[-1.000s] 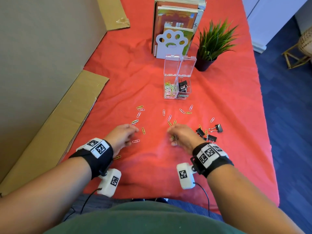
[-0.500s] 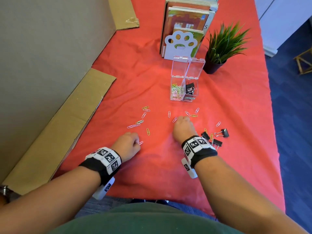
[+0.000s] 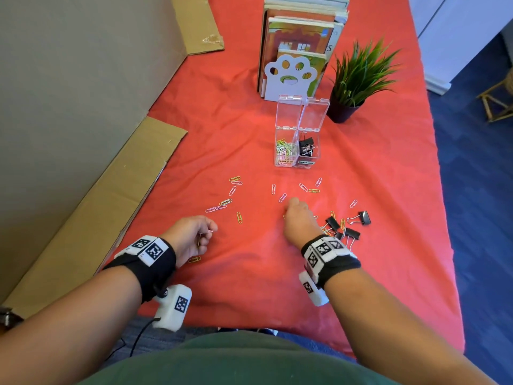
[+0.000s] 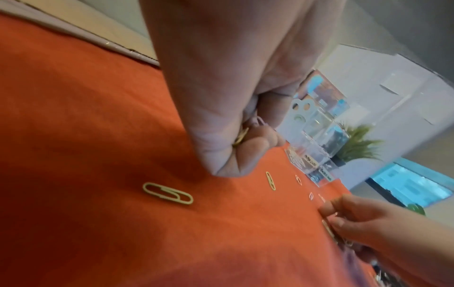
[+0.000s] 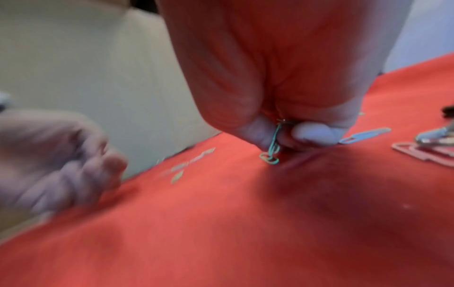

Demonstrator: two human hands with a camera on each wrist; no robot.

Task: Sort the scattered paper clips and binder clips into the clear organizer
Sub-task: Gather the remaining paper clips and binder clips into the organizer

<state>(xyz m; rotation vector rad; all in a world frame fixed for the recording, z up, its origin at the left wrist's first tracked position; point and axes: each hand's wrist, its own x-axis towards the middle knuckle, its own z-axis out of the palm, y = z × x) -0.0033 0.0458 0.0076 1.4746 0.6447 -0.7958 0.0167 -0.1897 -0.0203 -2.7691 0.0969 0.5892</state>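
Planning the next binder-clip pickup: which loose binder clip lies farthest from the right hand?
The binder clip at the far right, its wire handles pointing left; the other loose ones cluster right beside the right hand.

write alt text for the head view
Two hands gather paper clips off a red cloth: the left hand pinches a clip, the right hand curls beside binder clips. Beyond stands an open clear organizer already holding both kinds.

An office desk: red cloth (image 3: pixel 374 176), upright books (image 3: pixel 299 37), potted plant (image 3: pixel 358 76), blue carpet (image 3: pixel 477 190).
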